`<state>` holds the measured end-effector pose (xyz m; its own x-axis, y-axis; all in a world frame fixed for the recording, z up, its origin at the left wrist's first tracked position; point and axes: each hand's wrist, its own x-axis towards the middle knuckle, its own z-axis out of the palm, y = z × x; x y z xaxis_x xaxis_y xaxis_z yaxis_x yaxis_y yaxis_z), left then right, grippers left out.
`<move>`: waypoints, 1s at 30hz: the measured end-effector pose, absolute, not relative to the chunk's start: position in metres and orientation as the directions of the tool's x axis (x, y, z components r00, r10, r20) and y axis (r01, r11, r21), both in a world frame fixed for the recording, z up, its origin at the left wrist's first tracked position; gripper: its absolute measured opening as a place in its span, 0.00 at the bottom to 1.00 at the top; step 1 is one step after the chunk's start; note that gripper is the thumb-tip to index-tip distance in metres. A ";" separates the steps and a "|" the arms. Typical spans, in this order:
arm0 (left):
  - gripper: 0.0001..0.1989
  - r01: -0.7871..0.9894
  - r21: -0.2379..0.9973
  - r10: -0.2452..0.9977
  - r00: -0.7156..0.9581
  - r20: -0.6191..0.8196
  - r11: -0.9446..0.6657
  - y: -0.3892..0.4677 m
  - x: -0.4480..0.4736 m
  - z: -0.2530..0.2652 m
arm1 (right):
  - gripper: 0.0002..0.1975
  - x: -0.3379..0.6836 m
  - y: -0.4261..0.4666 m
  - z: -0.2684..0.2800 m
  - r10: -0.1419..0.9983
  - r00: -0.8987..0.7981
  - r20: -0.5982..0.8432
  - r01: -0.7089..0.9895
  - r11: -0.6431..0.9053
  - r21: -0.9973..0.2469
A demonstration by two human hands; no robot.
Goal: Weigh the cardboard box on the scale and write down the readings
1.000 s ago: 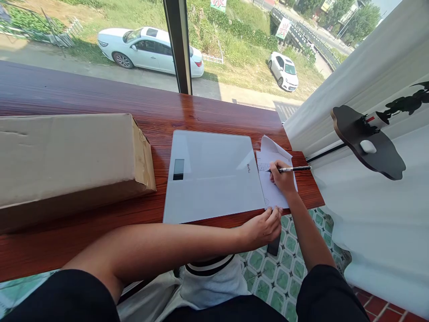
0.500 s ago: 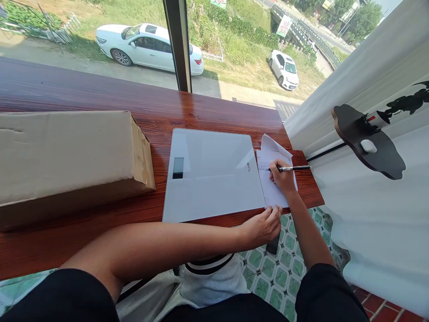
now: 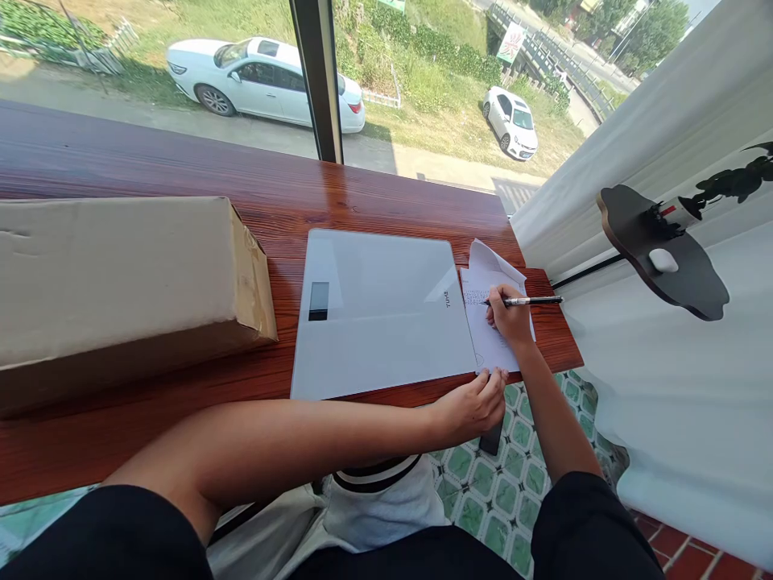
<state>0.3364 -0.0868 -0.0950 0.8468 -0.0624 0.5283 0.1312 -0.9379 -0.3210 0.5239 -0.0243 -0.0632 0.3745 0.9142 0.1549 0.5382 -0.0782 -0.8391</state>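
Note:
My right hand [image 3: 509, 316] is closed around a black pen [image 3: 540, 300], its tip resting on a white notepad [image 3: 492, 342] with rows of small handwriting. The pad's top sheet is folded up at the far end. At the pad's near edge my left hand [image 3: 474, 409] is closed, thumb and fingertips pinching the paper there. Beneath that hand a dark flat object [image 3: 491, 439] partly shows; I cannot tell what it is or whether the hand touches it. Left of the pad, touching or nearly touching it, lies a white glass scale [image 3: 380, 322] with a small dark display.
A large cardboard box [image 3: 121, 274] stands at the left on the dark red wooden table [image 3: 386, 193]. A window with parked cars outside is beyond the table. To the right are white curtains [image 3: 682, 387] and a small dark shelf [image 3: 682, 266] with a plant pot.
The pen and my right hand have shifted very slightly to the right over the writing. My left hand stays at the pad's near edge. The whole view has moved a little.

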 end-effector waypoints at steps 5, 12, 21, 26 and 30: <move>0.18 0.134 -0.324 -0.061 0.848 0.526 -0.936 -0.087 0.337 -0.095 | 0.19 0.524 -0.024 -0.063 0.919 0.363 0.153 0.546 -0.077 -0.834; 0.18 0.132 -0.315 -0.057 0.848 0.526 -0.940 -0.087 0.336 -0.094 | 0.20 0.524 -0.022 -0.063 0.926 0.347 0.149 0.578 -0.087 -0.811; 0.18 0.136 -0.317 -0.050 0.856 0.514 -0.939 -0.086 0.336 -0.092 | 0.19 0.525 -0.024 -0.062 0.931 0.330 0.155 0.590 -0.075 -0.804; 0.18 0.135 -0.324 -0.055 0.855 0.515 -0.937 -0.087 0.336 -0.092 | 0.18 0.524 -0.023 -0.061 0.934 0.316 0.165 0.592 -0.058 -0.804; 0.18 0.132 -0.323 -0.054 0.859 0.509 -0.937 -0.086 0.335 -0.091 | 0.18 0.525 -0.023 -0.062 0.926 0.347 0.145 0.551 -0.076 -0.831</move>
<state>0.3346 -0.0864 -0.0910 0.8590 -0.0542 0.5092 0.1323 -0.9371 -0.3229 0.5246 -0.0232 -0.0623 0.3473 0.9264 0.1454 0.5506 -0.0759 -0.8313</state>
